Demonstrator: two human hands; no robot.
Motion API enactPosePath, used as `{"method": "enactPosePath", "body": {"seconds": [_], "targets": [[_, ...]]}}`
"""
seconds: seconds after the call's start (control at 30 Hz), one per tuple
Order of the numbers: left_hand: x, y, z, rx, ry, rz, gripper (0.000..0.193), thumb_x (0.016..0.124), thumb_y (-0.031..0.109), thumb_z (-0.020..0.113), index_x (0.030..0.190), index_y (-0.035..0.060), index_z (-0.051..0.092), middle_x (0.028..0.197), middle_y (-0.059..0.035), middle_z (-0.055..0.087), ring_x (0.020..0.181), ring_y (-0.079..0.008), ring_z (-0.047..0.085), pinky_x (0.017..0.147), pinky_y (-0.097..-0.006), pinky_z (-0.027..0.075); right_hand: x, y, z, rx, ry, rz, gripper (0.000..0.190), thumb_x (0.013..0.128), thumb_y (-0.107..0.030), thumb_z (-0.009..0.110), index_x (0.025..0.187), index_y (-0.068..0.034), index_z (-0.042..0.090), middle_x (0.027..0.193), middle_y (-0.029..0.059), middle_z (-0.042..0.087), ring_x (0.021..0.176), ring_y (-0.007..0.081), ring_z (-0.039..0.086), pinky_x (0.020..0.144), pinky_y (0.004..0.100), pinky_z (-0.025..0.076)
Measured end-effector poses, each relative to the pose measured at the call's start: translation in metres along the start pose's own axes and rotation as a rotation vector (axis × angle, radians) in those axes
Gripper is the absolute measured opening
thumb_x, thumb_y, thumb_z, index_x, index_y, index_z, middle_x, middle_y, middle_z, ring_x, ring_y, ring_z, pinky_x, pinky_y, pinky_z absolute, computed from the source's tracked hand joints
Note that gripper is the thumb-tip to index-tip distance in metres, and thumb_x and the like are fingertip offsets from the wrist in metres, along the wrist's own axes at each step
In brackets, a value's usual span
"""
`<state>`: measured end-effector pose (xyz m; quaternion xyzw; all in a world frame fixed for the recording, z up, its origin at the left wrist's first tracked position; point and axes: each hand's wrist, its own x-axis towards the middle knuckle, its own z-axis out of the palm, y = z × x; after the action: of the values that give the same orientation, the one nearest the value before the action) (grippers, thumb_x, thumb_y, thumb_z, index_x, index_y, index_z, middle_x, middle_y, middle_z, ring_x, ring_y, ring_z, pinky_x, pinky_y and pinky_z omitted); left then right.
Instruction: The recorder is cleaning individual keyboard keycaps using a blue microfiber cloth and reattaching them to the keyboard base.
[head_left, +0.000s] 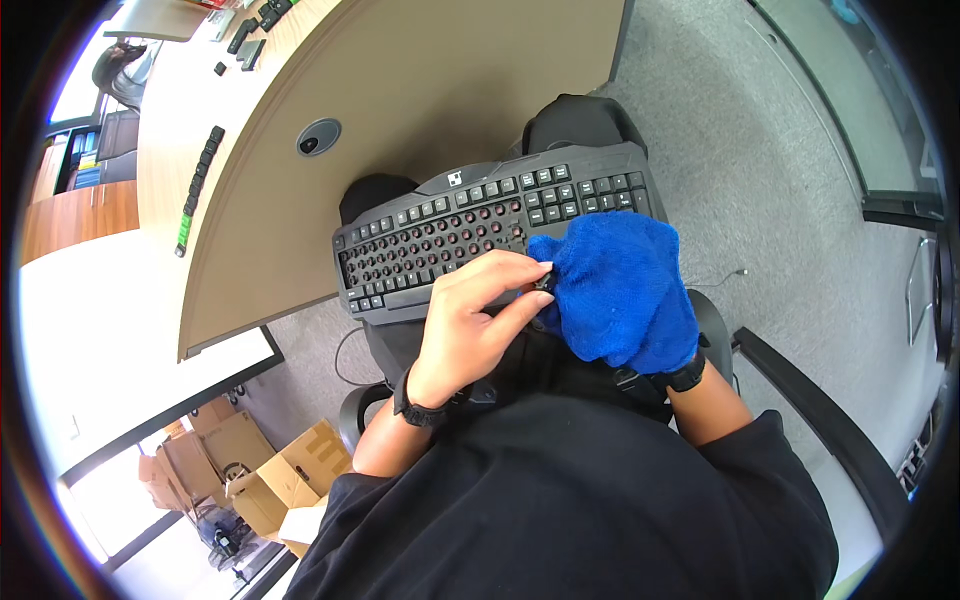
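Note:
A black computer keyboard (455, 298) rests across the thighs, with many of its letter keycaps off and reddish-brown switch stems bare. Between the thumb and forefinger of my left hand (469, 322) is a small black keycap (545, 282). A blue microfibre cloth (619, 289) drapes over my right hand, hiding its fingers; only the wrist with a black band shows. The cloth meets the keycap at its left edge, above the keyboard's lower right part. Number pad and navigation keycaps are still seated.
On the wooden desk (169, 161) to the left lies a row of loose keycaps (199, 176), some green. More loose keycaps (251, 52) sit farther up. A person (124, 71) is beyond the desk. Cardboard boxes (300, 469) stand at lower left; a cable (716, 279) lies on the carpet.

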<state>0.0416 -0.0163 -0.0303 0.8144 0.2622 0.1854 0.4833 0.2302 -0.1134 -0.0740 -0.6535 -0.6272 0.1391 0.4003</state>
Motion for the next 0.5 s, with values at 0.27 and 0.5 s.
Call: {"method": "enactPosePath", "body": {"seconds": [0.27,0.5], "targets": [[-0.016,-0.029,-0.045,0.051,0.325,-0.347,0.018,0.092,0.0,0.071,0.11,0.0007,0.076,0.098,-0.0105,0.078,0.096,-0.0162,0.073,0.086,-0.0301,0.055,-0.019,0.014,-0.004,-0.076,0.015,0.176,0.05,0.081,-0.037,0.079,0.121,-0.009,0.068,0.114,0.0168,0.066,0.108,0.0373,0.064,0.09,0.0477,0.051],[-0.02,-0.049,-0.029,0.444,0.173,-0.227,0.015,0.085,0.002,0.076,0.099,0.0021,0.078,0.099,-0.0088,0.072,0.098,-0.0269,0.065,0.09,-0.0359,0.05,-0.038,0.029,0.004,0.141,0.003,0.249,0.057,0.082,-0.031,0.083,0.132,-0.01,0.064,0.13,0.0161,0.064,0.121,0.0356,0.059,0.105,0.0464,0.047]]}}
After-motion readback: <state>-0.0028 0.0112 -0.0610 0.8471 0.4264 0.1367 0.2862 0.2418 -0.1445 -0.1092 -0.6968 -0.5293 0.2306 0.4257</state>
